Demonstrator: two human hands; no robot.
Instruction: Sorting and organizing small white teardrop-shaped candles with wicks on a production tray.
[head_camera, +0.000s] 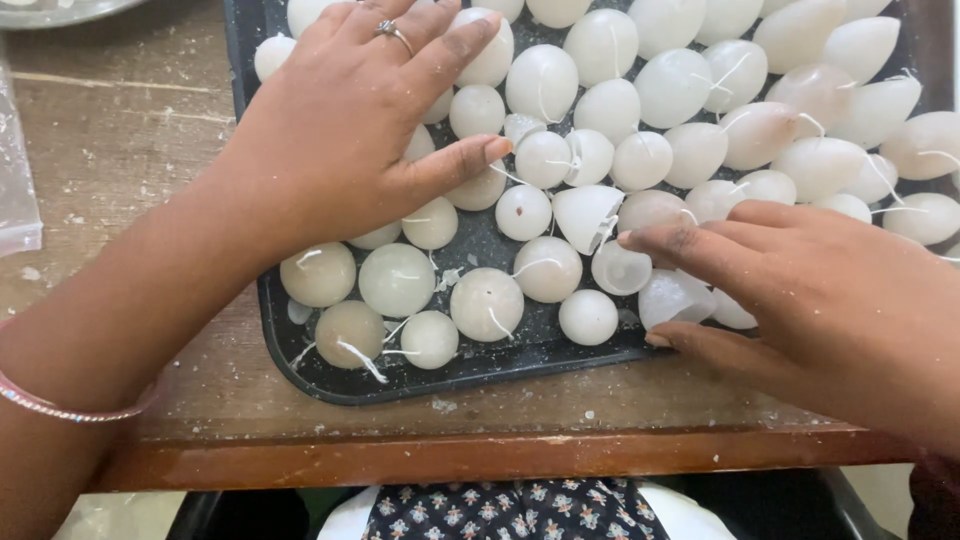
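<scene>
- Closest to the camera there's a strip of dark floral-print fabric (505, 510) under the table edge, mostly cut off by the bottom of the shot, so can't tell what garment it is.
- Then the worn wooden table (120, 150), dusted with white flecks and crumbs.
- Left wrist has a thin pink bangle (60, 408), partly out of frame.
- A dark tray (300, 365) sits on the table, packed with white wax candles (487, 303), round and egg-shaped, with little wicks poking out. The far and right ends of the tray run out of view.
- Right hand (830, 300) lies over the tray's near right part, fingers stretched out and apart, fingertips touching a couple of candles. It hides what's under the palm, so can't tell if anything's pinched there.
- Left hand (350, 130) rests flat on the candles further back on the left, fingers spread, not gripping anything, with a ring (391, 31) on one finger. It covers several candles.
- Far left: a clear plastic bag (15, 180) and a metal dish rim (60, 10), both cropped.
</scene>
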